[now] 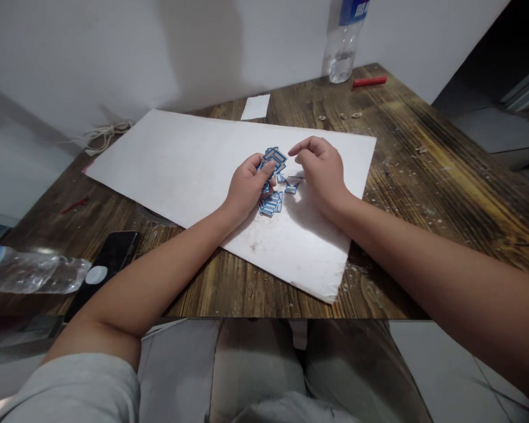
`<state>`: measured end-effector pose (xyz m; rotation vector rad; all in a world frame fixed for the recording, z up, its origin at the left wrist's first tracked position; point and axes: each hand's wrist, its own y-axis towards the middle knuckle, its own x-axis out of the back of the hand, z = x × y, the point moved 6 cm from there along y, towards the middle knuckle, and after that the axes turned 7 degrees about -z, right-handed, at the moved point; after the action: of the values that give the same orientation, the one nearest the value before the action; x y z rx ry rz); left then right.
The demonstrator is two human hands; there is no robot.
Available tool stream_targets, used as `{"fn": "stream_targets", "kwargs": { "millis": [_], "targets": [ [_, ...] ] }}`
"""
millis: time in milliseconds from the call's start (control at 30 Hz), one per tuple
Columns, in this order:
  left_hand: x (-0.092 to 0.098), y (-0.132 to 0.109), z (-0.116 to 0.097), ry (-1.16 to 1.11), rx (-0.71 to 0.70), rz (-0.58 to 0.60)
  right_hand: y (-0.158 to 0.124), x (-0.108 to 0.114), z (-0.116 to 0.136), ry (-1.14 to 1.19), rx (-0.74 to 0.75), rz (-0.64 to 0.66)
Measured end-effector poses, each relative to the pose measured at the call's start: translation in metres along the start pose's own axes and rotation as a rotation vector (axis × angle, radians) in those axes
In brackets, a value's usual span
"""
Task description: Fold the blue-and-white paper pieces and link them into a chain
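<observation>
My left hand (245, 185) is closed around a bunch of small blue-edged paper pieces (274, 157), its thumb pressed on top of them. The pieces overlap and fan out at different angles. To the right is my right hand (321, 167), apart from the bunch, its fingers bent and its thumb close under the index finger. Whether anything is between those fingertips cannot be made out. Below the hands, more blue-edged pieces (271, 204) lie in an overlapping heap on a white board (180, 158). One loose piece (291, 189) lies near my right hand.
The board rests on a wooden table (405, 194) sprinkled with small scraps. A water bottle (342, 53), a red stick-like object (369, 81) and a white paper scrap (255, 107) are at the back. At left are a black phone (114, 252), another bottle (39, 271) and a cable (108, 134).
</observation>
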<state>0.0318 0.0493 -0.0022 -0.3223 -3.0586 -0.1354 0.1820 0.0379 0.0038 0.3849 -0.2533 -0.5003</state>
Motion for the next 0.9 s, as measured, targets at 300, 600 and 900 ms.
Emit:
{"fn": "stream_targets", "kwargs": {
  "millis": [300, 600, 900],
  "targets": [
    [-0.002, -0.003, -0.005, -0.002, 0.023, -0.021, -0.012, -0.007, 0.021, 0.025, 0.154, 0.161],
    [-0.002, -0.001, -0.004, -0.027, 0.012, -0.009, -0.010, -0.009, 0.013, 0.026, 0.025, 0.187],
    [-0.002, -0.001, -0.004, -0.020, -0.007, 0.007, -0.011, -0.006, 0.013, 0.065, -0.013, 0.154]
  ]
}}
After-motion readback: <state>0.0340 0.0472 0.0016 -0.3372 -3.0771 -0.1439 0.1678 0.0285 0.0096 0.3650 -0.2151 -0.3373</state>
